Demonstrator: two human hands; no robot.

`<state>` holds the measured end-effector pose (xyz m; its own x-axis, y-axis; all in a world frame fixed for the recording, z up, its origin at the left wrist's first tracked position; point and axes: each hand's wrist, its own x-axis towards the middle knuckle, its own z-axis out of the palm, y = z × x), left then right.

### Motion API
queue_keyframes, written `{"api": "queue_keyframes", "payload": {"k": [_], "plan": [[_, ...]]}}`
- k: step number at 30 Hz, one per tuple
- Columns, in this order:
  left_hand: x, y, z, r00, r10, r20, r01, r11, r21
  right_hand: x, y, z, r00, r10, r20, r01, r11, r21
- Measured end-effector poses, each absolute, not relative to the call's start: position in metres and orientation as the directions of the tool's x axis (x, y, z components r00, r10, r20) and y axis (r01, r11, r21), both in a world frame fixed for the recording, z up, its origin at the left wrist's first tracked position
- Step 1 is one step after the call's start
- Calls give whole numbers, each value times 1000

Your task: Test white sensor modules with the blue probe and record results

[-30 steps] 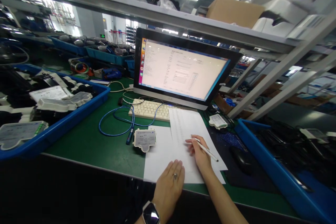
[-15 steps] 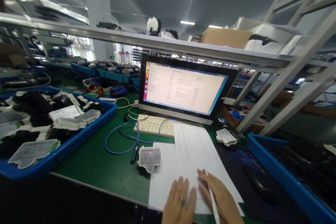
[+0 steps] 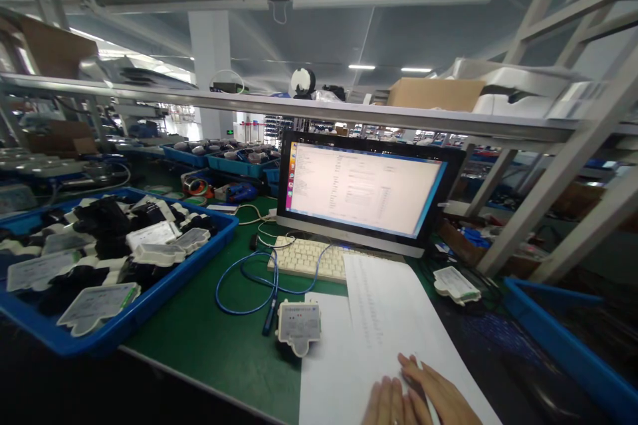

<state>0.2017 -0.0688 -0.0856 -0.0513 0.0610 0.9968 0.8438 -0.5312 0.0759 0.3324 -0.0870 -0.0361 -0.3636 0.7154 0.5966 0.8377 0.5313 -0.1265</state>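
Observation:
At the bottom of the head view, my left hand (image 3: 391, 404) lies on the sheets of paper (image 3: 381, 312), its fingers stretched out and side by side. Beside it on the right, my right hand (image 3: 441, 390) is closed around a slim white pen (image 3: 430, 406), partly hidden by the fingers. Small dark marks run down the upper sheet, too blurred to read. A pale module with a grey label (image 3: 299, 324) sits by the left edge of the paper. Left of that lies a blue cable (image 3: 234, 311) with a dark plug end.
Behind the paper stand a cream keyboard (image 3: 306, 256) and a monitor (image 3: 363, 189). A blue bin (image 3: 164, 302) full of modules fills the left; another blue bin (image 3: 568, 348) is at right. One more module (image 3: 456, 284) lies near the monitor. A shelf (image 3: 349, 111) spans above.
The camera view has shifted, so the bench appears lower and further right. My left hand has come closer to my right hand. The pen remains in my right hand.

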Motion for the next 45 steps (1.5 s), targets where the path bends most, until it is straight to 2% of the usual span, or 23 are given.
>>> {"api": "queue_keyframes", "payload": {"k": [5, 11, 19, 23, 26, 30, 33, 37, 41, 45], "plan": [[200, -70, -83, -49, 60, 997, 845, -530, 73, 334, -86, -39, -378, 715, 589, 852, 517, -81], [198, -69, -97, -30, 93, 995, 822, -564, 78, 336, -89, -41, -357, 758, 545, 856, 499, -133], [195, -72, -90, -5, 87, 996, 819, -571, 54, 335, -89, -40, -364, 745, 559, 857, 504, -113], [191, -74, -88, 64, 104, 993, 822, -570, 7, 334, -90, -40, -342, 769, 540, 858, 489, -153], [182, -85, -81, 133, 245, 960, 808, -588, 38, 328, -93, -34, -269, 812, 518, 860, 444, -250], [166, -104, -63, 304, 497, 813, 779, -621, 88, 311, -95, -11, -43, 877, 479, 807, 313, -500], [155, -111, -50, 426, 553, 716, 755, -654, 56, 295, -87, 7, 150, 879, 453, 685, 238, -688], [150, -113, -43, 515, 589, 623, 737, -675, 29, 280, -64, 13, 225, 920, 321, 514, 168, -841], [149, -114, -42, 537, 599, 594, 736, -677, 17, 274, -45, 3, 331, 927, 180, 363, 51, -931], [149, -114, -42, 545, 597, 589, 729, -684, 19, 273, -45, -3, 378, 901, 211, 386, 53, -921]]}}
